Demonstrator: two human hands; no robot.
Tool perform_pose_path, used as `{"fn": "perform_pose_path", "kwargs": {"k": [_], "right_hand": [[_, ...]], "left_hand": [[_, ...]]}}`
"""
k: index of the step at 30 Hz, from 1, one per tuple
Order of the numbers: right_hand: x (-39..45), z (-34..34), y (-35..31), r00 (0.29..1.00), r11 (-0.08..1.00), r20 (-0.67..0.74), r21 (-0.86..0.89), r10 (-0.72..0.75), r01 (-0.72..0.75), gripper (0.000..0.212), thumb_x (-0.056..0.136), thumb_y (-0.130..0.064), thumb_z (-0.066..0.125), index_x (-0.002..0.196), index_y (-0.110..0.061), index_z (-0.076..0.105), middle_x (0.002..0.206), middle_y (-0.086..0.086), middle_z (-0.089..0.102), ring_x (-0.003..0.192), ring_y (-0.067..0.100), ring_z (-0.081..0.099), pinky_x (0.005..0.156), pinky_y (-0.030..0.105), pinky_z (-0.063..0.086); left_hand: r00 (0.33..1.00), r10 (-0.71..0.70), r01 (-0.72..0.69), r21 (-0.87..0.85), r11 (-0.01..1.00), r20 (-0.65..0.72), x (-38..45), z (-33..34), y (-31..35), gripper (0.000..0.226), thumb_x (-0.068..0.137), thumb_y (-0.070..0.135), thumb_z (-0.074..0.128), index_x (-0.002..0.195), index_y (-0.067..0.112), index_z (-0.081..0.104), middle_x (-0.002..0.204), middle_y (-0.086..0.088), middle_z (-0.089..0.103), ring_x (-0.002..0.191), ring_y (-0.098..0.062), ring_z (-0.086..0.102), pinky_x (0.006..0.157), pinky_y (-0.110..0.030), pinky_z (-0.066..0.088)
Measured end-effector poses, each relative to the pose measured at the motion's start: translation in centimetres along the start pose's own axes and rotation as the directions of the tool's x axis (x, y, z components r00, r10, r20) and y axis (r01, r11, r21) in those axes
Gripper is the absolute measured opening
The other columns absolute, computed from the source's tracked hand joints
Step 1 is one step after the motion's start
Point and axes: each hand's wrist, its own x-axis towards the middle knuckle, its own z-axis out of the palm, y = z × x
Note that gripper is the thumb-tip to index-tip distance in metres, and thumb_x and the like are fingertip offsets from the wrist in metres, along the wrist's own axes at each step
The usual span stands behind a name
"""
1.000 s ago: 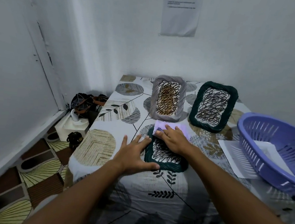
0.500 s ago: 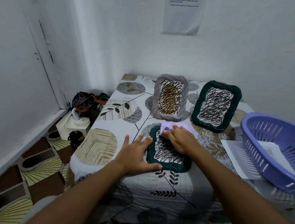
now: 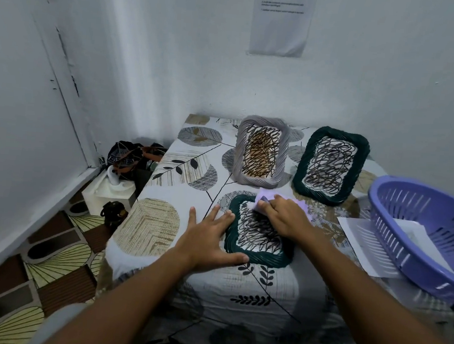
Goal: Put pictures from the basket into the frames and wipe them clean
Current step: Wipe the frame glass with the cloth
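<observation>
Wiping goes on at the near frame (image 3: 259,231): over the last second the right hand (image 3: 285,218) with the lilac cloth (image 3: 266,196) has stayed at the frame's far edge, shifting only slightly along it toward the far right corner, while the left hand (image 3: 209,237) has not moved from its bracing spot. My reading is that the wipe is partway through, with the far strip of the glass covered and the scribbled picture's middle and near part not yet reached by the cloth. Right hand: fingers curled over the cloth, pressing it down on the frame's far edge, with part of the cloth sticking out beyond the knuckles onto the tablecloth. Left hand: flat, fingers spread and straight, palm on the tablecloth just beside the frame's left side, thumb lying along its near left corner, holding nothing. The frame lies flat near the table's (image 3: 147,228) front edge, between the two hands. A grey frame (image 3: 260,150) and a second green frame (image 3: 330,164) stand toward the back edge, both already filled with scribbled pictures; I cannot tell whether they are wiped. The basket (image 3: 423,235) sits at the right edge, on a loose sheet (image 3: 362,246), with paper still inside.
</observation>
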Motion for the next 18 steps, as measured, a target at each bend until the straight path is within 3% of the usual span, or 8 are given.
{"fn": "perform_pose_path", "kwargs": {"k": [6,13,18], "right_hand": [[1.1,0.9,-2.8,0.998,0.996,0.035,0.070,-0.051,0.048,0.057,0.101,-0.047,0.028,0.110,-0.005,0.065,0.115,0.018,0.059,0.103,0.033,0.055,0.083,0.038,0.039],[0.8,-2.0,2.0,0.998,0.995,0.032,0.080,0.062,-0.064,0.054,0.102,-0.044,0.031,0.093,-0.002,0.064,0.098,0.020,0.064,0.081,0.024,0.053,0.068,0.031,0.036],[1.5,-1.6,-0.6,0.998,0.978,0.058,0.208,0.015,-0.027,0.053,0.101,-0.041,0.038,0.100,0.003,0.068,0.104,0.023,0.065,0.093,0.031,0.059,0.076,0.036,0.042]], "left_hand": [[1.000,-0.008,0.008,-0.002,1.000,-0.001,-0.1,0.0,0.1,0.116,0.063,0.093,0.029,0.153,0.021,0.015,0.159,0.005,0.019,0.148,-0.010,-0.004,0.113,-0.062,-0.011],[1.000,-0.001,0.001,0.004,1.000,-0.005,0.0,0.0,0.1,0.115,0.064,0.093,0.028,0.153,0.021,0.016,0.160,0.005,0.017,0.147,-0.010,-0.005,0.113,-0.062,-0.010],[1.000,0.002,-0.002,-0.004,1.000,-0.002,0.0,0.0,0.1,0.115,0.064,0.093,0.029,0.153,0.021,0.016,0.160,0.005,0.018,0.147,-0.010,-0.005,0.113,-0.062,-0.010]]}}
